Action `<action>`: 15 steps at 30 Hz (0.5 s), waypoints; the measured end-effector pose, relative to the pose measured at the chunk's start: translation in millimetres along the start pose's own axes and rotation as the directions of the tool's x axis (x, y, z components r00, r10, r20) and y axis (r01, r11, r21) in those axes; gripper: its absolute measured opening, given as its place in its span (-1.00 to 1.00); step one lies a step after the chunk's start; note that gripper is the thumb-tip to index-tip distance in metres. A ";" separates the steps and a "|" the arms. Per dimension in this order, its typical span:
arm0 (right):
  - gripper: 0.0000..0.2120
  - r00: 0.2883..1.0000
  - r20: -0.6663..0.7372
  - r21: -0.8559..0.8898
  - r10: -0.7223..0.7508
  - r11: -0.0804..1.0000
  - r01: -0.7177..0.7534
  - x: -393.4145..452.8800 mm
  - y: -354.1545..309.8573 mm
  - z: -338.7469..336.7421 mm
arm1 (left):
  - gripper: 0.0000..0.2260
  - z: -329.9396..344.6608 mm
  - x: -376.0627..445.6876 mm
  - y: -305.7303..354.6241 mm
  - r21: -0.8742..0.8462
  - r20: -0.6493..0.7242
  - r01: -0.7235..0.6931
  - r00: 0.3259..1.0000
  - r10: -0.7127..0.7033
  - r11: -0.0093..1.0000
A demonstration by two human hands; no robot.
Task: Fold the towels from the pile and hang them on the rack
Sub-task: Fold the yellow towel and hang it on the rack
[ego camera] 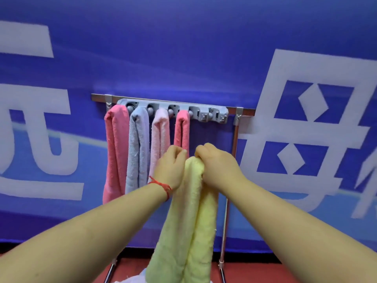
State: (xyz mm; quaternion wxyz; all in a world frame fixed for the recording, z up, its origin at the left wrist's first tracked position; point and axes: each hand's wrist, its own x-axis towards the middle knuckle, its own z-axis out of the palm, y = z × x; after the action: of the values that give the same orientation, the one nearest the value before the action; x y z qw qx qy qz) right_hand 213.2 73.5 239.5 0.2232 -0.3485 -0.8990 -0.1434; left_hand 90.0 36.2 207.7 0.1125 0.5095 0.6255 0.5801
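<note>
In front of the rack (173, 108), head cam view: both hands are up around a folded yellow towel (189, 221), held at its top fold, below and a bit fwd of the rack's grey holder strip. Right hand (216, 163) is clenched on the top of the towel, fingers curled round the fold, knuckles facing the cam. Left hand (170, 166) has fingers curled in too and sits right against the towel's left edge at the top; looks like it's pinching the fabric, but the fingertips are hidden behind the hand so can't say 100%. Red string bracelet (161, 185) on the left wrist.

The yellow towel hangs straight down from the hands in two long halves, bottom running out of frame.

Already on the rack, left to right: a dark pink towel (116, 152), a grey-blue towel (137, 152), a pale pink towel (160, 137), then a narrower coral towel (182, 129). All four are doubled over and hang side by side, nearly touching. The left hand covers the bottom of the pale pink one and the coral one's lower end.

Right end of the grey strip has bare clips, right of the coral towel, above the right hand. The strip hangs on a metal bar w/ a metal upright (229, 180) on the right, partly behind the yellow towel and right forearm.

Bkgd is a blue banner (204, 48) w/ big white characters. Red floor (255, 272) at the bottom.
</note>
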 end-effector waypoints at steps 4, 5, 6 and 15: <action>-0.81 0.990 0.010 -0.016 0.140 0.990 -0.140 36.9 12.7 -17.6 | -0.64 18.2 0.6 -5.7 0.021 0.038 -0.238 0.971 0.237 0.971; -0.83 0.988 0.013 -0.003 0.152 0.988 -0.152 42.7 14.9 -18.0 | -0.63 24.7 3.1 -8.6 0.021 0.047 -0.245 0.969 0.244 0.969; -0.84 0.985 0.023 0.006 0.170 0.985 -0.170 48.2 18.2 -16.3 | -0.63 30.8 7.7 -8.1 0.001 0.034 -0.237 0.971 0.237 0.971; -0.76 0.917 -0.005 0.165 0.398 0.905 -0.392 91.3 53.2 -17.6 | -0.84 73.6 75.5 34.5 0.033 -0.111 0.016 0.994 -0.012 0.999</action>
State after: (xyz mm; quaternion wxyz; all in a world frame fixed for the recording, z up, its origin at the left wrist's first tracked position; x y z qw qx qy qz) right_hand 195.2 155.6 305.8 0.2921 -0.5012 -0.8140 -0.0291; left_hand 127.0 132.5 248.6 0.0727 0.4739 0.6441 0.5960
